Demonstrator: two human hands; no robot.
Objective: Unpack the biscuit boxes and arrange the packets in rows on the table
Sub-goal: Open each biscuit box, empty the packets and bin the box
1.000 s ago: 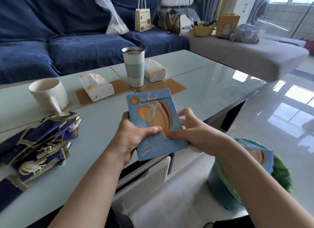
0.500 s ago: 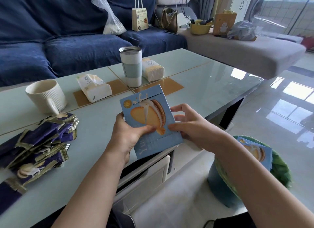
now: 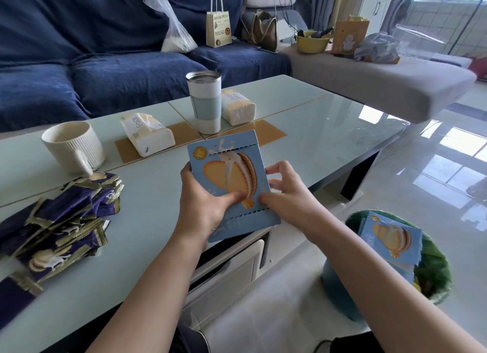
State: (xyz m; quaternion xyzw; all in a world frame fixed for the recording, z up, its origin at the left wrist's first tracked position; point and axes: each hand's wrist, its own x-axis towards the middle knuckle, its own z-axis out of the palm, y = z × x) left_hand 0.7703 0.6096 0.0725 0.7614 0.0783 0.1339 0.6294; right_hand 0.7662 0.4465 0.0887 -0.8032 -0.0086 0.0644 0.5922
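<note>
A light blue biscuit box [image 3: 232, 165] with a sandwich-biscuit picture and a perforated tear strip stands upright in both my hands above the table's front edge. My left hand [image 3: 204, 202] grips its left side, thumb across the front. My right hand [image 3: 286, 192] pinches the right edge at the tear strip. A loose heap of dark purple and gold biscuit packets [image 3: 60, 221] lies on the pale green table [image 3: 316, 131] to the left. Another blue box [image 3: 390, 236] sits in a bin [image 3: 432, 273] on the floor at right.
On the table stand a cream ribbed mug [image 3: 71, 144], a white tumbler [image 3: 204, 99] and two tissue packs [image 3: 146, 132], [image 3: 237, 106]. A blue sofa [image 3: 105, 62] lies behind, carrying bags; a grey bench [image 3: 382, 81] stands at the right. A white drawer front [image 3: 229, 271] sits below the table edge.
Both hands have kept hold of the blue box, which has tilted slightly more upright. My right thumb has shifted to the lower perforated line on the right edge.
</note>
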